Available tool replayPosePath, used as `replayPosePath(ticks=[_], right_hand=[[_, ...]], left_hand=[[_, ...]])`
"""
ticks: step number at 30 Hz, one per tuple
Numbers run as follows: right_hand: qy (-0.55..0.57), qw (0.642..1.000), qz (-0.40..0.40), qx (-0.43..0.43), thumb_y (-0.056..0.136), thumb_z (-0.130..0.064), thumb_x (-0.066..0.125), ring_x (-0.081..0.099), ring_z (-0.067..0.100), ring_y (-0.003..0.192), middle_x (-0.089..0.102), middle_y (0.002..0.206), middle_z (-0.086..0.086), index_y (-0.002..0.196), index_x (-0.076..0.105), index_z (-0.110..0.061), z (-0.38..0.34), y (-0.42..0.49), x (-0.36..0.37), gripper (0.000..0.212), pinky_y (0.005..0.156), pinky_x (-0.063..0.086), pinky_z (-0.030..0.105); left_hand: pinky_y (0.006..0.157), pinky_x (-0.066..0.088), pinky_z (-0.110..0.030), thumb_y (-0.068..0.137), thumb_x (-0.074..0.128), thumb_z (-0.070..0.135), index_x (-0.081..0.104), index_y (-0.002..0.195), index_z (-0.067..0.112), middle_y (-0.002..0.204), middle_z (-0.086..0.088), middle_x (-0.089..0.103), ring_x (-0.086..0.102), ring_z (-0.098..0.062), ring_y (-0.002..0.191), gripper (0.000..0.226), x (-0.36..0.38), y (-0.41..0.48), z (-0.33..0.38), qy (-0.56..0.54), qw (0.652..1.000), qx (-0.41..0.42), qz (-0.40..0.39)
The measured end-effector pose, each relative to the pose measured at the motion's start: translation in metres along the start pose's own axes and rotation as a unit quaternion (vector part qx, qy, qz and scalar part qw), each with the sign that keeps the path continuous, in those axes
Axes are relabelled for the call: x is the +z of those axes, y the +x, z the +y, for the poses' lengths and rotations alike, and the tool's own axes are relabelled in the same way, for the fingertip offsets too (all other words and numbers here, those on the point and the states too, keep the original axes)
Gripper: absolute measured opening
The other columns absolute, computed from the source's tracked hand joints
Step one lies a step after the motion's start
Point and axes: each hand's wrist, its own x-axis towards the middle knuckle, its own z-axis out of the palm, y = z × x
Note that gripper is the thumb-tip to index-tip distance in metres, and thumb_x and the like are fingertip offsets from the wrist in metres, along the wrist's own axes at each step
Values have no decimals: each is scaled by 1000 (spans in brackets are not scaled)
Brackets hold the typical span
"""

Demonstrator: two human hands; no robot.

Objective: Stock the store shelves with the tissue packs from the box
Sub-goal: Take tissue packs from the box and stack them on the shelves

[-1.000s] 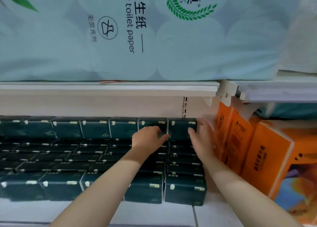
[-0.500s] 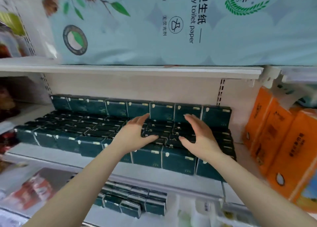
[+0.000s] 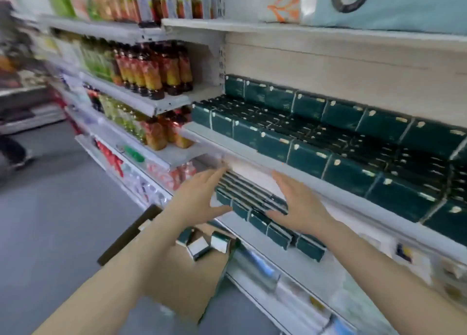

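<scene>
Head camera: a person's left hand [image 3: 199, 198] and right hand [image 3: 298, 208] are both released, fingers straight and spread, grasping nothing, in front of a lower shelf [image 3: 285, 261] in a store aisle. Between and behind the two hands a short block of dark green tissue packs [image 3: 255, 205] lies on that shelf; the blur hides whether either thumb touches it. On the shelf above [image 3: 290, 169], more green packs [image 3: 328, 137] stand in close rows from front edge to back wall. Below the left forearm a brown cardboard box [image 3: 182, 279] sits on the grey floor [image 3: 50, 221] just beside the shelving, with a few loose packs [image 3: 202, 245] showing in its open top. Bottled drinks [image 3: 151, 71] fill the shelves to the left, and a pale blue toilet paper bundle [image 3: 391, 3] rests on the top shelf.
</scene>
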Motion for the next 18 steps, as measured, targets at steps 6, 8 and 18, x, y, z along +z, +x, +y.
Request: replayPosePath(ticks=[6,8,18], right_hand=[[72,987,-108,-90,80,-64,61,29,22,146,27,162,3,158,15,-19,-135,25,103,102,114,25,31],[109,979,-116,-124,78,-63,60,30,15,142,32,159,0,156,10,-34,-177,26,126,97,109,30,29],[110,963,-238,-67,84,-59,67,24,17,149,21,164,-3,158,16,-20,-211,15,187,97,119,29,38]], left_hand=[[115,36,-44,82,61,74,13,161,28,161,1,33,34,-25,145,103,-11,-164,-98,12,980,-196,-42],[112,38,-44,82,61,74,16,161,24,157,-3,39,38,-28,141,105,-15,-209,-113,2,970,-238,-50],[119,32,-41,82,61,75,9,162,27,164,0,28,29,-24,148,107,0,-298,-150,-54,933,-345,-91]])
